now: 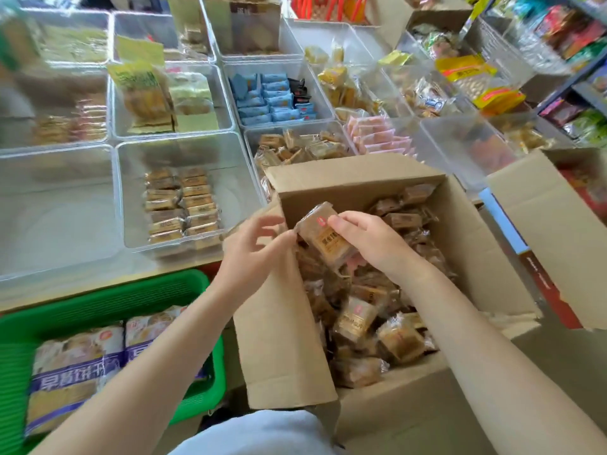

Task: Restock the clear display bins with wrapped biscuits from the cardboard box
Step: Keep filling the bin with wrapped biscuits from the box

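Note:
An open cardboard box (466,244) sits in front of me, filled with several brown wrapped biscuits (358,318). My right hand (368,239) holds one wrapped biscuit (323,233) above the box's left side, fingers curled over its top. My left hand (256,249) is at the pack's left end, thumb and fingertips touching the wrapper. To the left stands a clear display bin (131,192) holding two neat rows of the same brown biscuits (182,205). Another clear bin (253,139) behind the box holds loose brown packs.
A green basket (108,300) with large biscuit bags sits at lower left. More clear bins with blue packs (272,100), pink packs (377,134) and yellow packs fill the table. A second cardboard box (538,205) and shelves of snacks stand at right.

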The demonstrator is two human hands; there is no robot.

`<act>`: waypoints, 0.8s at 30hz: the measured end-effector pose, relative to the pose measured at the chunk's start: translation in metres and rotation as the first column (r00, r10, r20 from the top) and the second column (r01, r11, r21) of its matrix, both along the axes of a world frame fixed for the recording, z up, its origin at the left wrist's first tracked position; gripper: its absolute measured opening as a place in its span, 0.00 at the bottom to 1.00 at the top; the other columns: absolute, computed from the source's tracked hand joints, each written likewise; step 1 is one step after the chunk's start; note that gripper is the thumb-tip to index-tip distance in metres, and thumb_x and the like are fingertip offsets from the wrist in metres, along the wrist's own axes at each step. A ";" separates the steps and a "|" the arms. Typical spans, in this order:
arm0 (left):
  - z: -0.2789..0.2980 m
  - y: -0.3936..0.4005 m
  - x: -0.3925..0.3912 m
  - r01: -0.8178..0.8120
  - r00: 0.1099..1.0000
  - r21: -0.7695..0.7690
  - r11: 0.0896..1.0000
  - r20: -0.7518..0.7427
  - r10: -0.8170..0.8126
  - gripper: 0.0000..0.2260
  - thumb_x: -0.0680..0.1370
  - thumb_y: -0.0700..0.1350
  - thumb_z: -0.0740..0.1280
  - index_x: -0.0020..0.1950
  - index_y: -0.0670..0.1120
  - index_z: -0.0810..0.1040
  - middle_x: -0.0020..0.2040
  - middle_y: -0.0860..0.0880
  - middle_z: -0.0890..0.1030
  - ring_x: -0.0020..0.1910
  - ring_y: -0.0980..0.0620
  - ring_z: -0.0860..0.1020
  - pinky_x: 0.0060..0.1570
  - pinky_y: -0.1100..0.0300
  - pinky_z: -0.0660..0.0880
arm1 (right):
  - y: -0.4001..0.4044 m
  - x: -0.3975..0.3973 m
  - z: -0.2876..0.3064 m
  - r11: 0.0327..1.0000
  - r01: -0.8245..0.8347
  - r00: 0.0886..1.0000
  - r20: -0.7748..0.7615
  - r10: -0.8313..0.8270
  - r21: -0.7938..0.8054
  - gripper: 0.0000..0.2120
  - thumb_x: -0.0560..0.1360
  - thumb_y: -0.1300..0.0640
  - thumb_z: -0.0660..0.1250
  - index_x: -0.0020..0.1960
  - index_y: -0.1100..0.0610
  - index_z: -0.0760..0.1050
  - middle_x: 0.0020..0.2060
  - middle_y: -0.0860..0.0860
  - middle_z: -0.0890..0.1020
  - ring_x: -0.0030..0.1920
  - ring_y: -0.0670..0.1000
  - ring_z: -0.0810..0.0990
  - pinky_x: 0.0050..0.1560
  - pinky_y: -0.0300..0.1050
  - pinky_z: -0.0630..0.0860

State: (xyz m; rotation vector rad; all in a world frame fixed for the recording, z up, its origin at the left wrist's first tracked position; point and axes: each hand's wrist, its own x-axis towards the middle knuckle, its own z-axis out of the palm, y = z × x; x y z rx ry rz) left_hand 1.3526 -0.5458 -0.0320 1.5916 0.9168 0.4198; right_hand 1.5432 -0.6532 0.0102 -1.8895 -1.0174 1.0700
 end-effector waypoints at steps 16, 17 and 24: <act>-0.099 0.173 -0.106 0.024 0.893 0.400 0.916 -0.421 0.160 0.26 0.77 0.56 0.71 0.72 0.49 0.72 0.73 0.49 0.70 0.70 0.49 0.69 0.69 0.51 0.66 | 0.232 -0.082 -0.058 0.904 -0.339 0.523 0.746 0.412 -0.261 0.11 0.78 0.58 0.66 0.60 0.52 0.75 0.55 0.50 0.80 0.58 0.54 0.76 0.57 0.53 0.74; -0.115 0.181 -0.112 0.092 0.851 0.412 0.906 -0.505 0.143 0.27 0.78 0.58 0.68 0.74 0.49 0.71 0.75 0.47 0.68 0.74 0.47 0.65 0.74 0.48 0.60 | 0.246 -0.082 -0.069 0.893 -0.317 0.484 0.754 0.443 -0.320 0.10 0.78 0.59 0.65 0.59 0.52 0.75 0.55 0.50 0.80 0.58 0.55 0.76 0.55 0.51 0.74; -0.160 0.180 -0.128 0.354 0.746 0.519 0.778 -0.659 0.100 0.24 0.82 0.62 0.51 0.60 0.54 0.82 0.64 0.50 0.81 0.71 0.47 0.73 0.78 0.41 0.45 | 0.300 -0.106 -0.143 0.503 -0.154 0.135 0.486 0.863 -0.850 0.12 0.78 0.63 0.63 0.59 0.54 0.77 0.57 0.51 0.81 0.60 0.57 0.79 0.55 0.47 0.69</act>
